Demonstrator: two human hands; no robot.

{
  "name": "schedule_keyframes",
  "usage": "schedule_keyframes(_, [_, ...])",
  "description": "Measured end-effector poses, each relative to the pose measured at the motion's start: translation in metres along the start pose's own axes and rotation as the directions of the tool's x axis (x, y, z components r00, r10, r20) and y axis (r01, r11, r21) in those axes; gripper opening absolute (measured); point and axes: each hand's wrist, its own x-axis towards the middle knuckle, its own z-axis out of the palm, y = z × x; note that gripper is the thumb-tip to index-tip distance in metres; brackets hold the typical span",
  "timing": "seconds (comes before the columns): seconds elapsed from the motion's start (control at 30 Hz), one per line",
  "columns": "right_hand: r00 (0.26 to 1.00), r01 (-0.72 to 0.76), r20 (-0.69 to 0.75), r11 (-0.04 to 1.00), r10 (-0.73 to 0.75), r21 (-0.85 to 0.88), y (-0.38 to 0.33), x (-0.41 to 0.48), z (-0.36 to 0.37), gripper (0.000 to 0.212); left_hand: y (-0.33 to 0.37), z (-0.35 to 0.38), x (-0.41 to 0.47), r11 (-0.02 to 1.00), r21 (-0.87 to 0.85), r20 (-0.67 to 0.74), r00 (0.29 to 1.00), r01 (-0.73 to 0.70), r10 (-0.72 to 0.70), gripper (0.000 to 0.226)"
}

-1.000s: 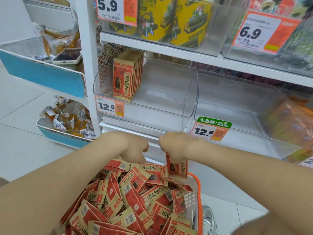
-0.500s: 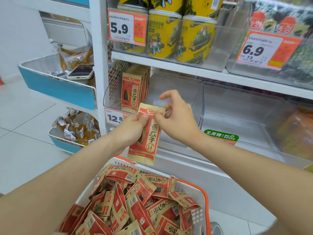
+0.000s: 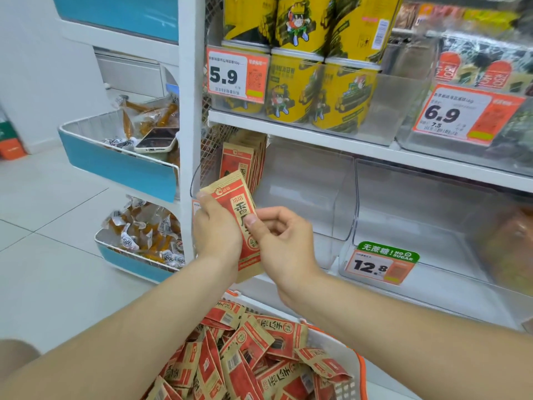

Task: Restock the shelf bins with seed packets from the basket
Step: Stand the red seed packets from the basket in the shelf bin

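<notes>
**Seed packet (image 3: 235, 204) held at bin mouth: light, pliable, take by the edges**

Left shelf bin (image 3: 326, 197), clear plastic, carries a short upright row of matching packets (image 3: 245, 157) against its left wall. The row takes up only that side. Neighbouring bin (image 3: 432, 220), to the right, bears a 12.8 price tag on its front. Basket (image 3: 361, 370), below and in front of the shelf, is heaped with loose packets (image 3: 259, 350) lying at all angles.

The seed packet in hand is up off the basket, printed face out and tilted, just in front of the left bin's mouth. It overlaps the standing row in view, and whether it touches that row cannot be told. Left hand (image 3: 216, 232) has its grip clamped on the packet's left edge, with the fingers behind it. Right hand (image 3: 285, 243) pinches the right edge, thumb (image 3: 253, 220) on the printed face.

Assessment: a flat, paper-look pouch, judged light and not fragile. Its loose fill would likely let it flex or sag if held by one corner. The surface appears matt, so slip risk is judged low. The best hold is across the two long edges near mid-height, as now. Kept upright, it should slide in beside the row without buckling or tipping its neighbours.
</notes>
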Motion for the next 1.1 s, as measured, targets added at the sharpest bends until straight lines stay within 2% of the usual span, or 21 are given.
schedule_keyframes(0.07, [0.998,0.058,0.032,0.997,-0.056,-0.057,0.001,-0.001,0.006,0.012,0.002,-0.002,0.002,1.000,0.013,-0.035,0.999,0.027,-0.026,0.069])
schedule_keyframes(0.17, [0.983,0.126,0.165,0.956,-0.084,-0.265,-0.005,0.005,0.009,0.026,0.008,-0.005,0.003,0.985,0.106,-0.094,0.985,-0.133,0.143,0.067])
schedule_keyframes(0.23, [0.952,0.231,0.284,0.871,-0.112,-0.434,-0.010,0.010,0.007,0.021,0.013,-0.006,0.004,0.946,0.158,-0.078,0.951,-0.284,0.299,0.066])
schedule_keyframes(0.27, [0.931,0.304,0.338,0.803,-0.136,-0.512,-0.012,0.013,0.005,0.021,0.017,-0.008,0.003,0.926,0.190,-0.059,0.938,-0.325,0.342,0.066])
schedule_keyframes(0.33, [0.894,0.419,0.392,0.714,-0.216,-0.561,-0.014,0.021,0.001,0.023,0.024,-0.010,0.009,0.905,0.229,0.014,0.931,-0.359,0.366,0.068])
schedule_keyframes(0.43, [0.867,0.498,0.319,0.699,-0.383,-0.513,-0.012,0.040,-0.006,0.017,0.038,-0.014,0.019,0.898,0.268,0.152,0.935,-0.351,0.320,0.069])
schedule_keyframes(0.53, [0.812,0.563,0.216,0.633,-0.542,-0.531,-0.011,0.061,-0.012,0.021,0.053,-0.021,0.033,0.883,0.315,0.196,0.934,-0.347,0.298,0.057])
schedule_keyframes(0.57, [0.800,0.570,0.210,0.605,-0.562,-0.556,-0.012,0.069,-0.013,0.024,0.056,-0.026,0.036,0.836,0.385,0.227,0.919,-0.390,0.324,0.047])
schedule_keyframes(0.6, [0.805,0.563,0.217,0.593,-0.553,-0.576,-0.012,0.078,-0.012,0.025,0.059,-0.032,0.039,0.745,0.478,0.294,0.884,-0.465,0.363,0.037])
schedule_keyframes(0.63, [0.819,0.545,0.226,0.591,-0.527,-0.595,-0.010,0.087,-0.011,0.023,0.059,-0.037,0.045,0.608,0.568,0.393,0.832,-0.554,0.391,0.031])
schedule_keyframes(0.7, [0.851,0.502,0.245,0.582,-0.465,-0.640,-0.004,0.103,-0.007,0.017,0.059,-0.045,0.052,0.295,0.734,0.532,0.788,-0.611,0.309,0.017])
schedule_keyframes(0.73, [0.871,0.470,0.246,0.579,-0.425,-0.666,-0.001,0.110,-0.005,0.015,0.058,-0.048,0.052,0.139,0.781,0.569,0.786,-0.609,0.244,0.019])
schedule_keyframes(0.77, [0.892,0.434,0.240,0.575,-0.383,-0.693,0.000,0.115,-0.001,0.016,0.056,-0.050,0.057,0.025,0.787,0.601,0.775,-0.616,0.193,0.028])
schedule_keyframes(0.83, [0.932,0.351,0.217,0.580,-0.289,-0.735,0.003,0.125,0.009,0.016,0.055,-0.050,0.061,-0.042,0.775,0.630,0.764,-0.631,0.137,0.036])
schedule_keyframes(0.93, [0.964,0.262,0.177,0.609,-0.197,-0.748,0.010,0.141,0.027,0.008,0.056,-0.047,0.066,-0.091,0.753,0.657,0.739,-0.652,0.146,0.035])
schedule_keyframes(1.0, [0.976,0.216,0.135,0.640,-0.173,-0.738,0.014,0.149,0.039,0.005,0.056,-0.046,0.069,-0.084,0.757,0.654,0.745,-0.649,0.132,0.031])
schedule_keyframes(1.1, [0.984,0.165,0.081,0.651,-0.157,-0.741,0.017,0.161,0.051,0.019,0.055,-0.046,0.073,-0.057,0.756,0.654,0.749,-0.652,0.110,0.026])
